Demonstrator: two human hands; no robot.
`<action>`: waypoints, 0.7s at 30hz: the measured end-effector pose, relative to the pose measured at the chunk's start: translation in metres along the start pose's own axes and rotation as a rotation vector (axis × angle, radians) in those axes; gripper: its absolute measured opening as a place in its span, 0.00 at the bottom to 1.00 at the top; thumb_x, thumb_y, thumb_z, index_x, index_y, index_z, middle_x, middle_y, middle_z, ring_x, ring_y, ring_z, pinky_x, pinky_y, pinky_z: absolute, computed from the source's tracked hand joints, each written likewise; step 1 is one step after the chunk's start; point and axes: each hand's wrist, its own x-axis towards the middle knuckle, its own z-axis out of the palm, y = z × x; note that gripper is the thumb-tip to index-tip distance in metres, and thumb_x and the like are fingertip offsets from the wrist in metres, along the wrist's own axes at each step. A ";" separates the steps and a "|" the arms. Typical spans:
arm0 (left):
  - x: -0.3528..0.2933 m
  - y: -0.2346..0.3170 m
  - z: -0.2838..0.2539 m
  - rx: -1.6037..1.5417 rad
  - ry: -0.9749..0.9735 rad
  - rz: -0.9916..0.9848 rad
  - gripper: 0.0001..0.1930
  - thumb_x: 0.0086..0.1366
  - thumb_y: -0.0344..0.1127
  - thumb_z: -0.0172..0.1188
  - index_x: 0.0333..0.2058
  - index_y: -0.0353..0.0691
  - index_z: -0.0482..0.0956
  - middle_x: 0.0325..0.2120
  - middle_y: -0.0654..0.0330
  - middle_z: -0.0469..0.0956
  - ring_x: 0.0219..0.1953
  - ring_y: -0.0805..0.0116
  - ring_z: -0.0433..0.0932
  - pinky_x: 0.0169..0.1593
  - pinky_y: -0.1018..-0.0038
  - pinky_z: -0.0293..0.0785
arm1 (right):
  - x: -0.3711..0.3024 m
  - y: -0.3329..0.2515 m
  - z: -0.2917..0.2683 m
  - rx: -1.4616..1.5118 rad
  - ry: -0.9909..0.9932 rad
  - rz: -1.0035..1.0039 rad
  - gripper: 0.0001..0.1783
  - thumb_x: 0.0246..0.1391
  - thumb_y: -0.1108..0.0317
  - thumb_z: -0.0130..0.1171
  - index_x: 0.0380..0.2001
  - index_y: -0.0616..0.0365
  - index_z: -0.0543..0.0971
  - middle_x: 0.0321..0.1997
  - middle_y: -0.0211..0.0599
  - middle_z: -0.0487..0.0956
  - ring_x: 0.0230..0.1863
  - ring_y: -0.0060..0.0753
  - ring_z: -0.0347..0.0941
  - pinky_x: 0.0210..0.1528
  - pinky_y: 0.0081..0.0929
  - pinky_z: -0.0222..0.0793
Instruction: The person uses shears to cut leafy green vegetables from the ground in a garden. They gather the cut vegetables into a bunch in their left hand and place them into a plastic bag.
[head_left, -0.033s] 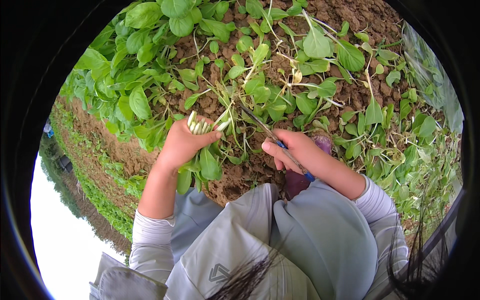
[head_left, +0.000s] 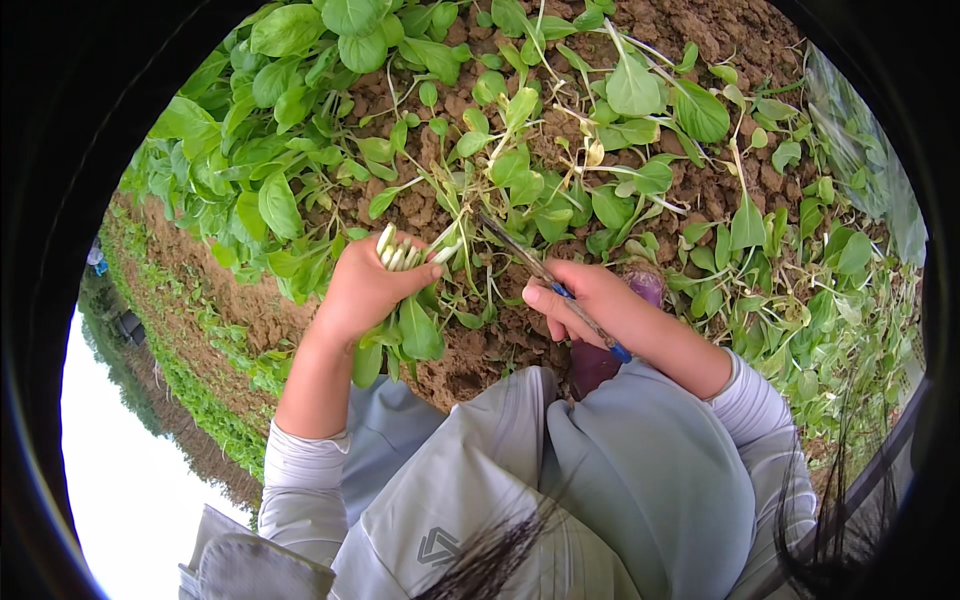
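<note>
My left hand (head_left: 368,285) is closed round a bunch of leafy greens (head_left: 420,328). Their pale cut stem ends (head_left: 402,256) point up past the thumb, and the leaves hang below the palm. In my closed right hand (head_left: 590,300) is a slim knife (head_left: 520,247) with blue parts on its handle. Its dark blade slants up and left to the base of a leafy plant (head_left: 463,200) just beyond my left hand. Leaves and stems partly hide the blade tip, so I cannot tell whether it touches the plant.
Dense green plants (head_left: 275,90) grow at the far left. Loose leaves and pulled stems (head_left: 640,110) lie on brown, clumpy soil (head_left: 720,35) ahead. Clear plastic sheeting (head_left: 865,150) runs along the right. A purple boot (head_left: 597,368) stands below my right hand.
The knife tip has shifted very slightly among the stems. Both hands keep nearly the same place and grip.
</note>
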 end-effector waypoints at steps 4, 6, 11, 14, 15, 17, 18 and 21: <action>-0.006 0.008 -0.001 0.208 0.014 0.044 0.09 0.49 0.30 0.65 0.28 0.37 0.76 0.15 0.72 0.68 0.18 0.85 0.61 0.21 0.83 0.58 | 0.002 0.004 -0.001 -0.089 -0.049 -0.041 0.25 0.51 0.45 0.50 0.31 0.60 0.72 0.14 0.33 0.71 0.17 0.25 0.69 0.23 0.24 0.65; -0.007 0.011 -0.001 0.235 0.010 0.048 0.09 0.48 0.30 0.65 0.28 0.37 0.76 0.14 0.72 0.67 0.18 0.85 0.61 0.21 0.83 0.57 | 0.003 0.007 -0.002 -0.132 -0.061 -0.032 0.25 0.51 0.45 0.49 0.30 0.60 0.71 0.14 0.33 0.71 0.17 0.26 0.69 0.23 0.25 0.65; -0.009 0.012 0.000 0.323 0.006 0.146 0.10 0.48 0.29 0.64 0.30 0.36 0.76 0.15 0.70 0.68 0.18 0.83 0.62 0.22 0.82 0.59 | 0.004 0.007 -0.003 -0.165 -0.091 -0.053 0.23 0.52 0.47 0.49 0.28 0.59 0.71 0.14 0.32 0.71 0.16 0.25 0.69 0.22 0.23 0.64; -0.009 0.011 0.004 0.306 0.011 0.197 0.11 0.46 0.28 0.63 0.31 0.36 0.76 0.17 0.66 0.70 0.20 0.81 0.64 0.24 0.81 0.63 | 0.007 0.007 0.000 -0.141 -0.085 -0.036 0.19 0.53 0.52 0.50 0.30 0.59 0.71 0.14 0.30 0.70 0.15 0.22 0.68 0.20 0.21 0.63; -0.009 0.012 0.006 0.294 0.022 0.216 0.12 0.46 0.28 0.63 0.32 0.36 0.76 0.18 0.65 0.71 0.21 0.81 0.65 0.25 0.80 0.64 | 0.007 0.007 0.000 -0.123 -0.072 -0.024 0.18 0.53 0.52 0.51 0.30 0.59 0.72 0.14 0.30 0.70 0.15 0.22 0.67 0.19 0.20 0.62; -0.010 0.012 0.006 0.336 0.014 0.193 0.13 0.45 0.28 0.62 0.33 0.36 0.76 0.19 0.63 0.73 0.22 0.80 0.67 0.27 0.80 0.66 | 0.006 0.007 0.000 -0.098 -0.051 -0.004 0.17 0.52 0.53 0.52 0.30 0.58 0.72 0.14 0.30 0.70 0.15 0.22 0.67 0.19 0.20 0.62; -0.011 0.010 0.003 0.391 -0.006 0.149 0.14 0.45 0.29 0.61 0.34 0.36 0.76 0.19 0.63 0.73 0.22 0.80 0.68 0.28 0.79 0.66 | 0.005 0.005 -0.001 -0.090 -0.043 0.004 0.17 0.52 0.53 0.52 0.30 0.58 0.72 0.14 0.30 0.70 0.14 0.22 0.67 0.19 0.20 0.62; -0.004 -0.015 -0.015 0.502 0.026 -0.055 0.16 0.45 0.30 0.60 0.37 0.36 0.75 0.19 0.62 0.74 0.23 0.79 0.69 0.29 0.78 0.67 | 0.003 0.008 -0.002 -0.145 -0.001 -0.046 0.22 0.50 0.48 0.52 0.26 0.59 0.71 0.13 0.36 0.70 0.15 0.31 0.68 0.20 0.27 0.62</action>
